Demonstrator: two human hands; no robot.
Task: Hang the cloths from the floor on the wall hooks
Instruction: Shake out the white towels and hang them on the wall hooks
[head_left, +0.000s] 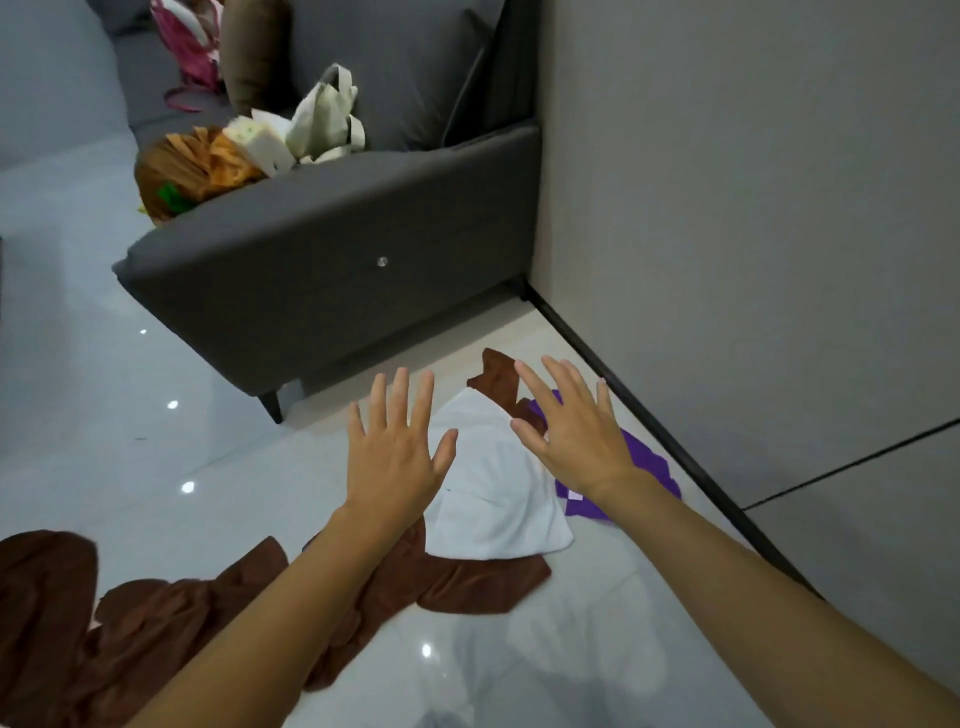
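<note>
Plainly, both hands hover palm-down over the cloths on the floor (156, 426) and hold nothing. The left hand (395, 460) has all its fingers straight and fanned apart. The right hand (574, 434) is spread too, its fingers just slightly bent.

Between and under the hands lies the white cloth (498, 501), folded roughly flat. At two o'clock from it the purple cloth (647, 467) shows beside the right wrist, near the dark skirting at the foot of the wall (753, 208). At twelve o'clock a small brown cloth (493, 374) pokes out from beyond the white one, touching it. At six to eight o'clock a large brown cloth (457, 579) runs under the white cloth's near edge and sprawls away to the lower left, partly hidden by the left forearm.

At eleven o'clock from the hands stands a grey sofa (337, 249), its end against the wall, with a pale tote bag (327, 111) and an orange-brown bundle (187, 166) on its seat.
</note>
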